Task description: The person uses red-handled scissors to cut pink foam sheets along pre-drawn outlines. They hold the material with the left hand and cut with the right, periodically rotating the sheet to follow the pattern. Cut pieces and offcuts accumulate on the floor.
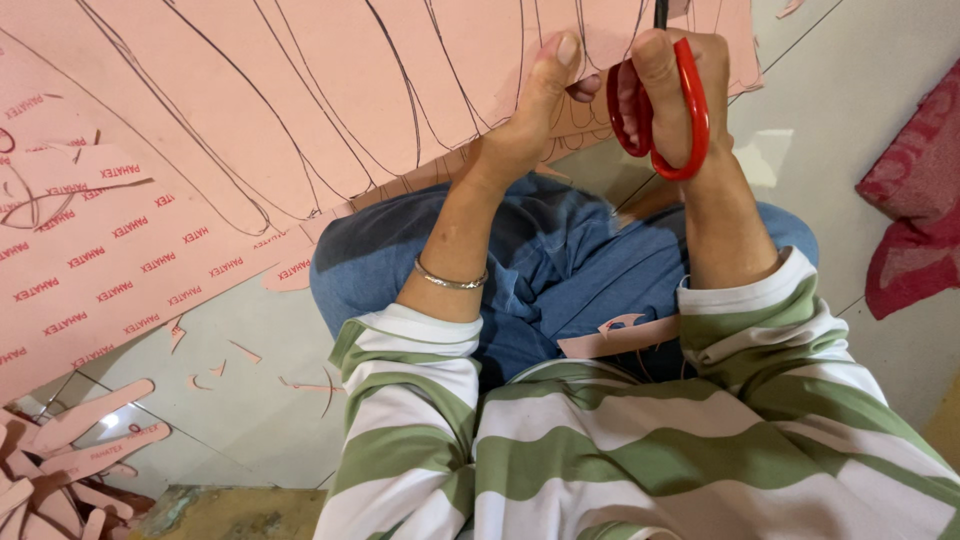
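- At the top centre of the frame, the left hand point(535, 95) pinches the lower edge of a large pink sheet point(300, 90), thumb on top and fingers hidden beneath, so its grip is closed on the sheet.
- Just to its right, the right hand point(675, 95) has thumb and fingers through the red handles of a pair of scissors point(690, 110); the grip is wrapped around the handles, and the dark blades run up out of the top edge of the frame.
- The pink sheet spreads over the upper left and top of the frame, marked with curved black pen lines, and hangs over the person's lap.
- A thin metal bangle point(450, 280) sits on the left wrist, in the middle of the frame.
- Below the hands lie blue jeans point(560, 270), with a small pink offcut point(620, 335) resting on the lap.
- Green and white striped sleeves point(420, 400) fill the lower centre and right.
- At the left, another pink sheet with red print point(110, 280) lies on the pale tiled floor point(250, 400), with small pink scraps scattered near it.
- In the lower left corner lies a pile of long pink cut shapes point(70, 460).
- At the right edge sits a red cloth point(915, 200).
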